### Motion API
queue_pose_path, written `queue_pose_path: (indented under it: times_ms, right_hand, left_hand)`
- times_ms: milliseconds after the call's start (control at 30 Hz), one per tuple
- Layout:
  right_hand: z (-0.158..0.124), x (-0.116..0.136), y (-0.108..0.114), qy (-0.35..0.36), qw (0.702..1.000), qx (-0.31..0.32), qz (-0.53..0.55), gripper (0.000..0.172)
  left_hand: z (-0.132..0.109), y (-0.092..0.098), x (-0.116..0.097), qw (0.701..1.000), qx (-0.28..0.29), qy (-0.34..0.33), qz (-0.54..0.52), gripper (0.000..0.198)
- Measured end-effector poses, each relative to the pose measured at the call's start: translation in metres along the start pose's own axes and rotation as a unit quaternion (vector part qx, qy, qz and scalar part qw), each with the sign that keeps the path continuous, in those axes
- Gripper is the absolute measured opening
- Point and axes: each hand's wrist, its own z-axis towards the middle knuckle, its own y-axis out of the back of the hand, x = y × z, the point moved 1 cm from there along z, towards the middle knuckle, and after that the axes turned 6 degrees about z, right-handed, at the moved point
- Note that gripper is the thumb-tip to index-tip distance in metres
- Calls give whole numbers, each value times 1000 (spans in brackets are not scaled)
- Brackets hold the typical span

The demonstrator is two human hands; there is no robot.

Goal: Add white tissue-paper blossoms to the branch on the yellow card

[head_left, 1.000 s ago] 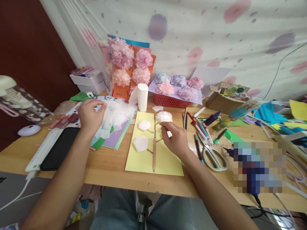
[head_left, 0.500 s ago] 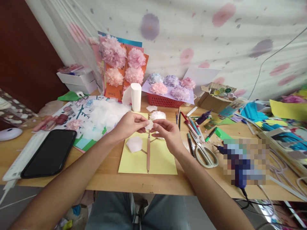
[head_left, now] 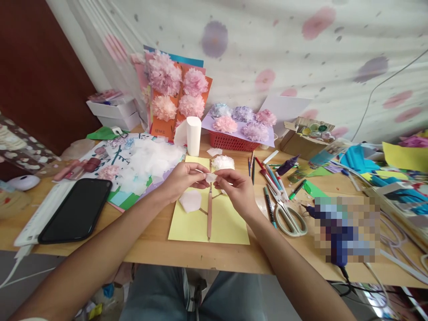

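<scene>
Between my left hand [head_left: 187, 179] and my right hand [head_left: 235, 186] is a small piece of white tissue paper [head_left: 211, 177]. Both hands pinch it from opposite sides, fingers closed. They hover over a yellow sheet of paper [head_left: 230, 225]. Down the middle of the sheet runs a brown stem [head_left: 209, 218] with thin side branches. A loose white tissue piece [head_left: 190, 201] lies on the sheet's left half. Past my right fingers sits a fluffy white paper flower [head_left: 223, 163], partly hidden by the hand.
A white roll [head_left: 194, 136] stands behind the sheet. White tissue pieces [head_left: 152, 156] are heaped at the left, near a black phone [head_left: 75, 211]. Scissors [head_left: 290, 218], markers [head_left: 272, 176] and a blurred-out glue gun [head_left: 339, 247] lie right. Behind is a red basket [head_left: 230, 141].
My hands still hold the white tissue piece and have turned it slightly between the fingertips. The whole view has shifted a little to the right.
</scene>
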Motion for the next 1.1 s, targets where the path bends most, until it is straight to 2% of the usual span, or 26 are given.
queue_pose_path:
  times_ms: [167, 333, 500, 600, 700, 767, 833, 900, 967, 1100]
  right_hand:
    - [-4, 2, -1, 103, 985, 33, -136, 14]
    - [-6, 5, -3, 145, 973, 43, -175, 18]
    - [-6, 6, -5, 248, 933, 43, -257, 23]
    - [-7, 8, -6, 274, 919, 51, -280, 25]
    - [-8, 11, -6, 228, 941, 61, -243, 16]
    - [-7, 11, -5, 144, 971, 47, -183, 9]
    - [-5, 9, -4, 43, 991, 28, -123, 19]
    - [-2, 5, -3, -45, 996, 24, -75, 30]
    - [0, 1, -2, -102, 994, 30, -35, 35]
    - [2, -2, -2, -141, 990, 7, 19, 36]
  left_hand:
    - [0, -1, 0, 1000, 3, -1, -19, 16]
    - [-2, -2, 0, 1000, 4, -17, -19, 20]
    - [-2, -2, 1, 999, 14, -22, -28, 25]
    - [-1, -2, 4, 999, 22, -34, -22, 31]
    - [1, -1, 8, 999, 16, -49, -7, 37]
    - [3, -1, 11, 998, 2, -60, 11, 37]
    - [3, -2, 13, 996, -7, -76, 36, 37]
    - [3, -3, 14, 995, -6, -91, 52, 35]
    - [2, -5, 15, 994, -1, -96, 56, 34]
    - [-1, -7, 15, 995, -3, -82, 54, 32]
